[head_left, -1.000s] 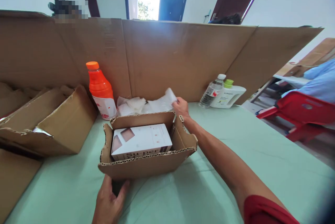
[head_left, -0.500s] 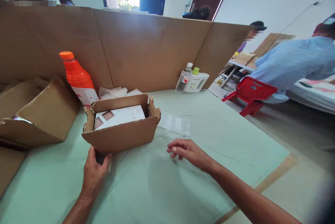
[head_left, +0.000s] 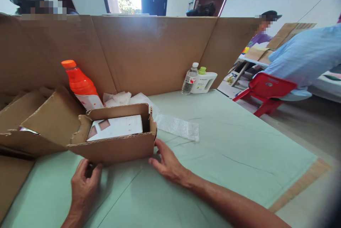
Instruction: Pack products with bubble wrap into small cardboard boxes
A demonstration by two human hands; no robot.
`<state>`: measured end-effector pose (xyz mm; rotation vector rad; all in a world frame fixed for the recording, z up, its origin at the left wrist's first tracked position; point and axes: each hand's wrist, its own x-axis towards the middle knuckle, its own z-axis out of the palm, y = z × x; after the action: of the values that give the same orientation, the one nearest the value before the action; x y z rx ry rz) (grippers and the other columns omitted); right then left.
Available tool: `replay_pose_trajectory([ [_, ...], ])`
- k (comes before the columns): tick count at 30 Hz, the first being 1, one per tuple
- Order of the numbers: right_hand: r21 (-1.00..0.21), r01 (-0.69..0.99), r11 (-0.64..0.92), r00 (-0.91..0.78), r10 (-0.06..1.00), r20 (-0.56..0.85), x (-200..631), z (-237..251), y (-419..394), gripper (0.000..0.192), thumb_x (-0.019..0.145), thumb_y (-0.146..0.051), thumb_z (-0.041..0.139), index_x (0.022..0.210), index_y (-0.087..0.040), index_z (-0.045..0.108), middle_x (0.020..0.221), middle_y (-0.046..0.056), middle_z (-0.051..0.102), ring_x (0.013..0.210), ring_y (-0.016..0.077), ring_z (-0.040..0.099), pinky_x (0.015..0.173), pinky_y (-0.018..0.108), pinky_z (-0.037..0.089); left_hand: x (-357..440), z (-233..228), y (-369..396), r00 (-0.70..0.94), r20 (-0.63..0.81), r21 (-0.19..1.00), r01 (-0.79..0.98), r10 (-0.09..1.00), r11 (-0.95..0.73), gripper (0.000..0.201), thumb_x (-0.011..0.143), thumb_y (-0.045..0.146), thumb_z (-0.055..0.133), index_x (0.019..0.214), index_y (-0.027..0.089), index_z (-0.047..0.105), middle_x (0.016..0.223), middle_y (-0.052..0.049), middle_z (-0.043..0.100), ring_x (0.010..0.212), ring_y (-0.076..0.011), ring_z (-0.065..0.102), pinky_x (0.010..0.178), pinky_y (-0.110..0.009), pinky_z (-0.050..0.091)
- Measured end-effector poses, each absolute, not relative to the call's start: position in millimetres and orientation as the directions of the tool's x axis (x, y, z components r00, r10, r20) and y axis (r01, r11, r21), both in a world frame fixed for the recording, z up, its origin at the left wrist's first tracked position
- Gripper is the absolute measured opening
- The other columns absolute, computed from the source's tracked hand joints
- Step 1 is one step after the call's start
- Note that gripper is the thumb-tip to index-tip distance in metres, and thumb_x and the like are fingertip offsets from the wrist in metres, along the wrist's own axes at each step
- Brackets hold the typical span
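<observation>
An open cardboard box (head_left: pixel 114 152) stands on the green-covered table, with a white carton (head_left: pixel 117 128) lying inside it. My left hand (head_left: pixel 84 185) is at the lower left of the box's front wall, thumb and curled fingers apart with a dark gap between them. At the right end of the box, my right hand (head_left: pixel 170 164) has its fingertips against the corner and its thumb spread below, in front. A strip of bubble wrap (head_left: pixel 178 127) lies just beyond that hand.
Larger open cardboard boxes (head_left: pixel 55 121) crowd the left side. Behind are an orange bottle (head_left: pixel 82 86), a clear water bottle (head_left: pixel 190 80) and a white jug (head_left: pixel 204 83), against a cardboard screen (head_left: pixel 157 50). A person in light blue sits on a red chair (head_left: pixel 273 89) at right.
The box has shifted left. My right hand has moved from open table to the box's right end. My left hand stays by the lower left edge. The view has shifted slightly.
</observation>
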<state>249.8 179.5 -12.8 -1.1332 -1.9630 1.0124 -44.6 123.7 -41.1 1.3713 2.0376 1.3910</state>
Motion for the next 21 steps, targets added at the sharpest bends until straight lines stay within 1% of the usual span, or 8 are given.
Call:
replay_pose_trajectory([
  [3, -0.839, 0.397, 0.372, -0.497, 0.856, 0.144, 242, -19, 168, 0.079, 0.084, -0.029, 0.063, 0.155, -0.016, 0.033, 0.157, 0.019, 0.04, 0.144, 0.0336, 0.039, 0.118, 0.054, 0.036, -65, -43, 125, -0.55, 0.216, 0.878, 0.471, 0.807, 0.087, 0.031, 0.074, 0.048, 0.064, 0.087, 0.02, 0.064, 0.082, -0.002, 0.062, 0.075, -0.0202, 0.058, 0.07, -0.032, 0.047],
  [5, -0.834, 0.388, 0.391, -0.521, 0.84, 0.151, 240, -20, 169, 0.082, 0.083, -0.027, 0.062, 0.157, -0.014, 0.029, 0.159, 0.02, 0.036, 0.147, 0.0335, 0.036, 0.12, 0.054, 0.034, -73, -45, 127, -0.577, 0.199, 0.883, 0.456, 0.792, 0.11, 0.034, 0.072, 0.048, 0.066, 0.089, 0.02, 0.066, 0.085, -0.003, 0.065, 0.08, -0.0228, 0.06, 0.074, -0.034, 0.049],
  [8, -0.836, 0.368, 0.407, -0.528, 0.832, 0.173, 243, -21, 178, 0.082, 0.083, -0.025, 0.062, 0.158, -0.014, 0.029, 0.159, 0.02, 0.038, 0.146, 0.0338, 0.037, 0.12, 0.056, 0.034, -74, -46, 126, -0.588, 0.161, 0.881, 0.447, 0.793, 0.153, 0.036, 0.071, 0.051, 0.067, 0.089, 0.02, 0.067, 0.084, -0.004, 0.069, 0.083, -0.0255, 0.063, 0.076, -0.036, 0.051],
  [11, -0.833, 0.379, 0.403, -0.499, 0.847, 0.182, 254, -22, 189, 0.079, 0.084, -0.025, 0.062, 0.157, -0.017, 0.032, 0.158, 0.018, 0.04, 0.146, 0.0344, 0.038, 0.12, 0.057, 0.033, -65, -47, 124, -0.551, 0.083, 0.913, 0.376, 0.831, 0.158, 0.04, 0.072, 0.053, 0.069, 0.094, 0.019, 0.067, 0.085, -0.005, 0.072, 0.084, -0.0268, 0.067, 0.076, -0.036, 0.054],
  [14, -0.832, 0.398, 0.387, -0.456, 0.87, 0.186, 265, -20, 198, 0.075, 0.083, -0.023, 0.06, 0.154, -0.017, 0.037, 0.157, 0.018, 0.043, 0.142, 0.0343, 0.043, 0.117, 0.058, 0.035, -57, -51, 122, -0.482, 0.032, 0.955, 0.274, 0.876, 0.116, 0.054, 0.073, 0.053, 0.072, 0.114, 0.019, 0.064, 0.101, -0.008, 0.074, 0.093, -0.0283, 0.071, 0.083, -0.037, 0.057],
  [17, -0.836, 0.395, 0.382, -0.446, 0.875, 0.189, 275, -17, 208, 0.074, 0.079, -0.013, 0.054, 0.152, -0.017, 0.041, 0.153, 0.016, 0.049, 0.132, 0.0311, 0.053, 0.11, 0.054, 0.044, -53, -58, 121, -0.433, -0.023, 0.978, 0.179, 0.901, 0.111, 0.07, 0.073, 0.052, 0.076, 0.133, 0.021, 0.055, 0.117, -0.011, 0.072, 0.1, -0.0299, 0.072, 0.089, -0.041, 0.058],
  [19, -0.838, 0.387, 0.384, -0.455, 0.87, 0.188, 282, -12, 219, 0.072, 0.076, -0.008, 0.048, 0.147, -0.02, 0.049, 0.143, 0.012, 0.059, 0.121, 0.0269, 0.061, 0.103, 0.048, 0.05, -50, -60, 120, -0.432, -0.041, 0.984, 0.14, 0.901, 0.112, 0.073, 0.075, 0.052, 0.075, 0.137, 0.023, 0.052, 0.121, -0.012, 0.071, 0.102, -0.0304, 0.072, 0.092, -0.044, 0.057],
  [21, -0.829, 0.4, 0.39, -0.439, 0.876, 0.2, 289, -6, 238, 0.059, 0.079, -0.008, 0.044, 0.134, -0.02, 0.062, 0.127, 0.009, 0.07, 0.111, 0.0237, 0.066, 0.098, 0.042, 0.052, -45, -60, 120, -0.454, -0.031, 0.987, 0.127, 0.89, 0.099, 0.07, 0.079, 0.051, 0.073, 0.139, 0.024, 0.051, 0.123, -0.011, 0.07, 0.103, -0.0302, 0.072, 0.095, -0.047, 0.055],
])
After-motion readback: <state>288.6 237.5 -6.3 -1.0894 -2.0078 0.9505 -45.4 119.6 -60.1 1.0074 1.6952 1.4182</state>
